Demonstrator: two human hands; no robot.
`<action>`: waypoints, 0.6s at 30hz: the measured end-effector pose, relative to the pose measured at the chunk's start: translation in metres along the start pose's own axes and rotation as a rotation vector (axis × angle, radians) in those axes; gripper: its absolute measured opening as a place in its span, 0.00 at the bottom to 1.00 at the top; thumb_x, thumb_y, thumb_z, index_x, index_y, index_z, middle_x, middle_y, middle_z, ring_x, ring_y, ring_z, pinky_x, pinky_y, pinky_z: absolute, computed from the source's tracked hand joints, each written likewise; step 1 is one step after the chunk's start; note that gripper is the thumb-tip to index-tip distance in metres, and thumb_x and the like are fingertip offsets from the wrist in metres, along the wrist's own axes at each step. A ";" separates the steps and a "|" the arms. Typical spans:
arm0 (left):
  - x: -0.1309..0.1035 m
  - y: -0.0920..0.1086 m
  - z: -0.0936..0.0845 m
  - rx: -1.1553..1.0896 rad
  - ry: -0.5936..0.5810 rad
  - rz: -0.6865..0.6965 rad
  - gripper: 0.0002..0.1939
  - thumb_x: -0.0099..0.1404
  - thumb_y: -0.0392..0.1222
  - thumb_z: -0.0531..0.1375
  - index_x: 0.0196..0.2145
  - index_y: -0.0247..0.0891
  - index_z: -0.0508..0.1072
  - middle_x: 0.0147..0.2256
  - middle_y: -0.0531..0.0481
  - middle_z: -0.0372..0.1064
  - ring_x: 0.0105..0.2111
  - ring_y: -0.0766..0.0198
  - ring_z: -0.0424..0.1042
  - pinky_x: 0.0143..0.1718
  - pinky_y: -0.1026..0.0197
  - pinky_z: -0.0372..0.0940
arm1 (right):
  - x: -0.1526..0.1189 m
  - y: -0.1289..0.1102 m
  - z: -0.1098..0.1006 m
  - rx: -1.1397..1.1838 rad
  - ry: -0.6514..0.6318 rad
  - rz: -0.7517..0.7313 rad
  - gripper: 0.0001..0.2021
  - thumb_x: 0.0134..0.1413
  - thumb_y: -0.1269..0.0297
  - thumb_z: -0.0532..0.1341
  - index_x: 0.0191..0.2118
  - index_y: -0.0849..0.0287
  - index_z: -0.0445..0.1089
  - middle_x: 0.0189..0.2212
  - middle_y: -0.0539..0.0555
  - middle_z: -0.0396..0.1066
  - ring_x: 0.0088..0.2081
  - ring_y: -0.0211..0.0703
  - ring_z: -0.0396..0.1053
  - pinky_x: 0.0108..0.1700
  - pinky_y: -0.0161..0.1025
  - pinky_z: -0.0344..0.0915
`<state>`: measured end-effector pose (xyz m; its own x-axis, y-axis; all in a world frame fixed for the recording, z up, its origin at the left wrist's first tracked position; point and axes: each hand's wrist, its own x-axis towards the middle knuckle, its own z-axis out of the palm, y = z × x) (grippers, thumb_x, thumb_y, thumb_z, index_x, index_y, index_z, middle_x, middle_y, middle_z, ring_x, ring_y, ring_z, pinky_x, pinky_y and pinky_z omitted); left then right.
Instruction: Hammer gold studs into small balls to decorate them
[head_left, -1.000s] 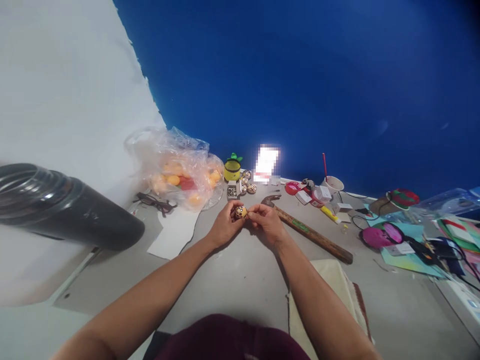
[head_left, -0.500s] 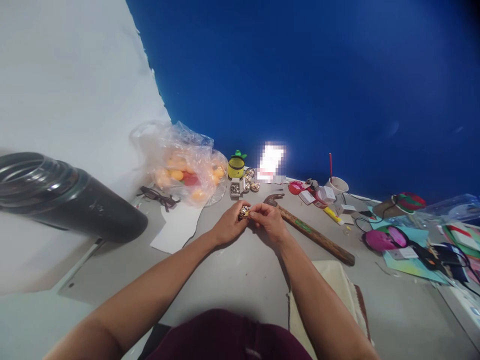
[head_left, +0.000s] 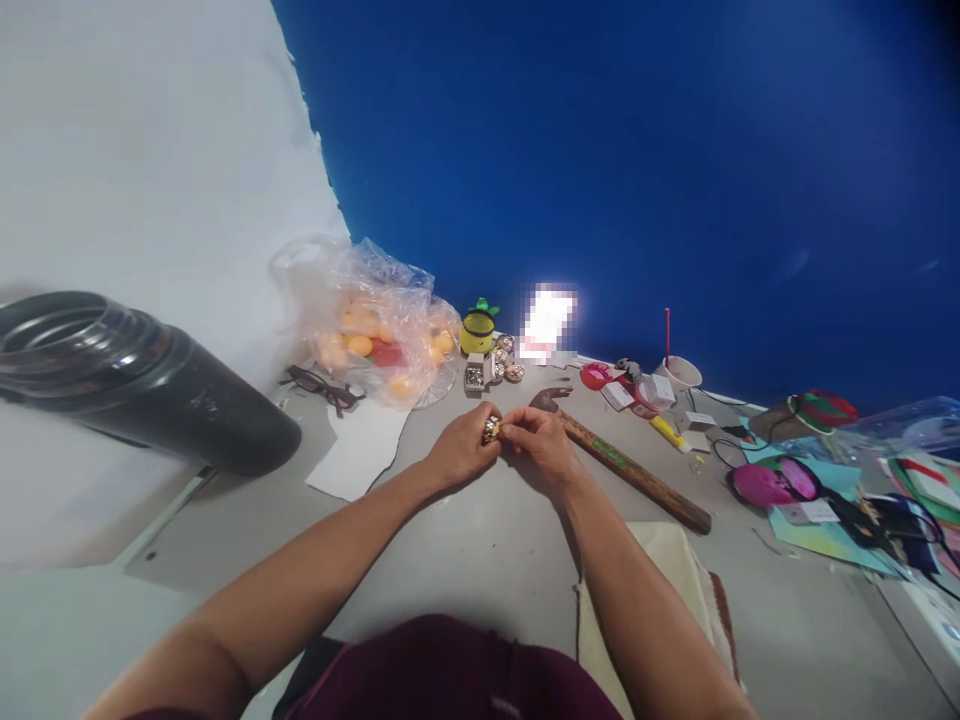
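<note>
My left hand [head_left: 465, 447] is closed around a small ball covered in shiny gold metal studs [head_left: 491, 428], holding it just above the table. A bit of yellow shows on the ball's right side. Against that side, the thumb and fingertips of my right hand [head_left: 544, 443] are pinched together; whatever they may hold is too small to make out. Beyond my hands stand a small open box of shiny metal tacks [head_left: 474, 377] and several similar studded balls [head_left: 504, 358]. Right of my right hand lies a claw hammer [head_left: 626, 465] with a wooden handle.
At the back left are a clear plastic bag of orange and yellow things [head_left: 375, 340], glasses [head_left: 322, 388], white paper [head_left: 356, 450] and a dark flask [head_left: 172, 390]. A white cup [head_left: 681, 373], yellow cutter [head_left: 667, 433], folded cloth [head_left: 667, 580] and scissors [head_left: 855, 520] are rightward.
The view has shifted slightly. My left hand has turned the studded ball a little, and more yellow shows by my right fingertips. Both hands stay together in the same place.
</note>
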<state>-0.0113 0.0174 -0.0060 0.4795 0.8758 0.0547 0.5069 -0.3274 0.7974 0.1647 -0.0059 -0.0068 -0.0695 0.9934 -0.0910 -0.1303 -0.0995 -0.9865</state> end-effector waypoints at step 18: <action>0.001 0.004 0.000 0.069 -0.020 -0.010 0.06 0.63 0.41 0.59 0.33 0.43 0.63 0.30 0.52 0.70 0.30 0.58 0.68 0.31 0.59 0.53 | -0.003 -0.005 0.000 -0.139 -0.051 -0.015 0.12 0.45 0.55 0.74 0.29 0.58 0.78 0.24 0.49 0.73 0.23 0.35 0.61 0.28 0.36 0.59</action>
<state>-0.0091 0.0170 -0.0023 0.4882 0.8721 0.0341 0.5595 -0.3427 0.7547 0.1660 -0.0086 -0.0015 -0.1192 0.9902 -0.0722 0.0059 -0.0721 -0.9974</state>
